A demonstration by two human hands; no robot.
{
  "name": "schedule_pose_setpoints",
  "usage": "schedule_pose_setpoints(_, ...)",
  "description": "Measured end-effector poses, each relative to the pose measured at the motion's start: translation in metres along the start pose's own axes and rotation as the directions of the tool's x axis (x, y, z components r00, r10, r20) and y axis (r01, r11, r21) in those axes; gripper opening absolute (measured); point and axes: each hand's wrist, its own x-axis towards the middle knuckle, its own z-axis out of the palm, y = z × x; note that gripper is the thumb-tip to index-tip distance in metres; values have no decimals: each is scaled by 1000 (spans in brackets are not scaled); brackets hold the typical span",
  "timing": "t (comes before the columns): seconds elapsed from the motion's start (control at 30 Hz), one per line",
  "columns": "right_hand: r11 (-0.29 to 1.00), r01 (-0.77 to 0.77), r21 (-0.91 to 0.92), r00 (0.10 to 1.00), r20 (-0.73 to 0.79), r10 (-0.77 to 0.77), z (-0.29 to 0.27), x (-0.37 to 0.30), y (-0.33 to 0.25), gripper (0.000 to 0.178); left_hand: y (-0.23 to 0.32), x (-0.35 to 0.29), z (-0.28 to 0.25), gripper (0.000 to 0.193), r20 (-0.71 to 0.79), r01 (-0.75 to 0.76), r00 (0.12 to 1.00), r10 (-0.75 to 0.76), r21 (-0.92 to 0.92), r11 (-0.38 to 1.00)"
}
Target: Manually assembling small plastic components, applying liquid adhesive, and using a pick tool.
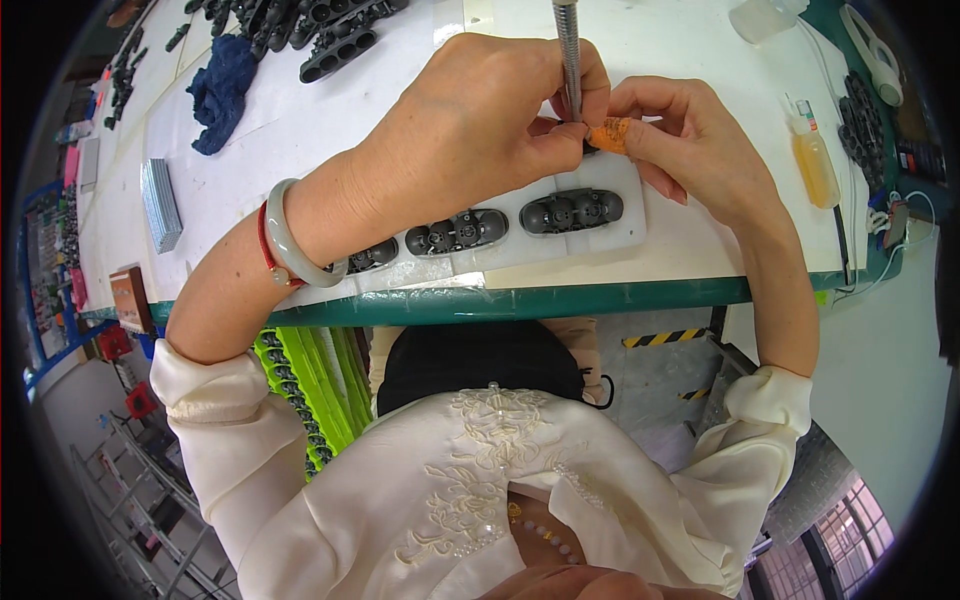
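Note:
My left hand (510,105) is closed round a slim metal tool with a knurled handle (568,55), held nearly upright. The tool's lower end is hidden behind my fingers. My right hand (690,135) meets it, fingers bent in a pinch; whatever they hold is hidden. One of its fingertips wears a smudged orange cover (608,135). A bit of a dark part shows just under the fingertips. Closer to me, a black part with rounded humps (571,211) rests on a white block (628,225). Two similar black parts (456,232) sit to its left, one partly behind my left wrist.
A dark blue cloth (222,92) and a heap of black parts (300,25) lie at the far left. A pale blue stack (161,205) is near the left edge. At right are a bottle of amber liquid (815,165), a white tape roll (872,55) and cables. The table edge is green (540,302).

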Motion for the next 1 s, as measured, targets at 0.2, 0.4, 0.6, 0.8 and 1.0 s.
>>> schedule_pose_setpoints(0.2, 998, 16, -67, 998, -63, -21, 6, 5, -3, 19, -6, 1, 1, 10, -1, -31, 1000, 31, -16, 999)
schedule_pose_setpoints(0.4, 990, 3, -141, 998, -57, -11, 13, 8, -15, 15, -52, 17, -30, 24, -241, -532, 840, 485, -535, 656)
schedule_pose_setpoints(0.6, 996, -31, -78, 998, -64, 26, 9, 8, -7, 14, 1, -5, -48, 10, 49, 320, 943, -330, -405, 856)
schedule_pose_setpoints(0.8, 994, -56, -91, 996, -71, 49, 9, 9, -10, 16, -9, -16, -24, 7, 33, 239, 970, -240, -294, 925)
schedule_pose_setpoints(1.0, 995, -58, -86, 996, -78, 51, 10, 7, -10, 14, -7, -15, -18, 10, 106, 234, 972, -212, -303, 924)
